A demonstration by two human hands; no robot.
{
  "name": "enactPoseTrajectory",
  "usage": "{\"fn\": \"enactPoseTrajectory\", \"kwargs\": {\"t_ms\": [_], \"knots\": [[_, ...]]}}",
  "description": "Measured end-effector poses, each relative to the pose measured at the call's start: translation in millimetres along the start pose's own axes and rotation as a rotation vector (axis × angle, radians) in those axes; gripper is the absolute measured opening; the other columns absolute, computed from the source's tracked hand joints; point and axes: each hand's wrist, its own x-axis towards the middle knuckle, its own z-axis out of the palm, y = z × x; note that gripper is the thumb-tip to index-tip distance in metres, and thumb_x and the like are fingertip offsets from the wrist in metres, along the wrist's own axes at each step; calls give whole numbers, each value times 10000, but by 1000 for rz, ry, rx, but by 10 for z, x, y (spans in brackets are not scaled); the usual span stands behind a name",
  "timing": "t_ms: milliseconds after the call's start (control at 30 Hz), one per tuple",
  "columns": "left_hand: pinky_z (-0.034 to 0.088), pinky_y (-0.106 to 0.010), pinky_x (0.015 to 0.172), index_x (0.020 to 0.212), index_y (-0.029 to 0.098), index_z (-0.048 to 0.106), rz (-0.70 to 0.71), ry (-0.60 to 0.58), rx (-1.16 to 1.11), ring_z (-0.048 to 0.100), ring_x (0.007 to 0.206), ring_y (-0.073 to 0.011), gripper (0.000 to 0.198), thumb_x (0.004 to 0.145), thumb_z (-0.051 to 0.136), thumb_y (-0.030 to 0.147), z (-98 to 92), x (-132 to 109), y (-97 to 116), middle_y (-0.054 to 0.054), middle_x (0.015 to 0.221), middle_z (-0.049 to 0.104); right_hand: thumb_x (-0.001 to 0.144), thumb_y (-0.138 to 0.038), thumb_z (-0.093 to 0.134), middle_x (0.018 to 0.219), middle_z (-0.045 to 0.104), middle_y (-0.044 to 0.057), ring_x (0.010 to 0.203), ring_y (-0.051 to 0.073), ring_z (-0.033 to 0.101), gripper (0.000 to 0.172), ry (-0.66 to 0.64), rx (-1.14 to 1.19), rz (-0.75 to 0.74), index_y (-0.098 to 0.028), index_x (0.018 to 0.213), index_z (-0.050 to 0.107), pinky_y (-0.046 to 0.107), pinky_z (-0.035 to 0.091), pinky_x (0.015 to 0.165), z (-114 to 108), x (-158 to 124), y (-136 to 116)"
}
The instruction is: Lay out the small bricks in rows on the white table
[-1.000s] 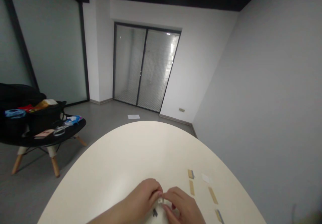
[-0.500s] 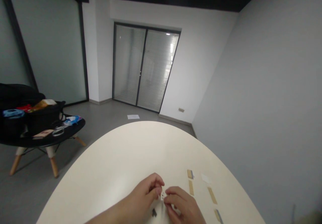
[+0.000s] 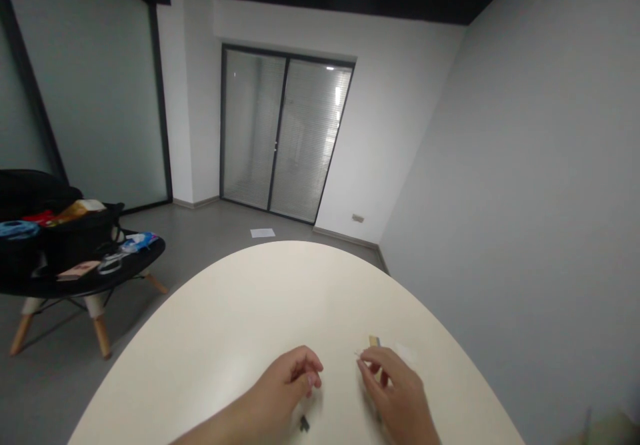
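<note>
Over the near part of the pale round table (image 3: 240, 325), my left hand (image 3: 295, 380) has its fingers curled, thumb close to the fingertips; whether anything is between them is too small to tell. A small dark piece (image 3: 305, 423) lies on the table just below it. To the right, my right hand (image 3: 393, 385) pinches a tiny whitish piece (image 3: 357, 354) between thumb and fingertips. Behind its fingers a tan and blue strip (image 3: 375, 342) shows in part. A pale, whitish slip (image 3: 406, 352) lies beyond that hand.
On the left stands a black chair (image 3: 145, 255) with wooden legs, loaded with a black bag (image 3: 75, 235) and small items. A white sheet (image 3: 263, 233) lies on the floor beyond the table. A grey wall rises on the right.
My right hand has moved right, away from my left hand, with a tiny piece in its fingers. It now covers most of the strips. The small white part between the hands no longer shows there.
</note>
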Motion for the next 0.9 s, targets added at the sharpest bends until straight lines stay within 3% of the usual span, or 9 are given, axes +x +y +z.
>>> {"fn": "enactPoseTrajectory", "kwargs": {"t_ms": [100,200,333,533,900], "knots": [[359,-316,695,902,163,615,-16,-7,30,502,706,-156,150,803,634,274,-10,8,-1,-29,776,605,850,-462,552,698,730,43,543,174,644,297,16,-95,253,-222,785,714,283,532,545,-145,52,171],[344,-310,675,872,164,616,-30,-2,48,484,689,-153,153,793,642,293,-5,8,38,-2,718,556,805,-520,523,729,760,64,640,222,700,358,19,-136,487,-224,801,725,312,555,621,-277,80,340],[331,-301,655,836,172,608,-52,16,76,466,673,-151,201,774,667,354,8,-1,93,24,677,500,780,-517,496,817,785,82,762,246,736,377,-29,-75,624,-213,832,713,316,570,710,-343,57,577],[329,-292,643,832,167,614,-64,21,129,455,665,-148,202,764,656,353,6,0,81,31,667,491,786,-368,487,770,781,54,743,230,731,268,-159,-174,647,-221,806,711,303,544,674,-315,2,766],[349,-294,652,827,155,622,-82,21,209,462,668,-157,166,760,620,306,-15,-2,68,28,669,498,866,-196,469,884,789,74,844,221,727,282,-311,-394,539,-206,842,750,275,480,722,-286,21,633]]}}
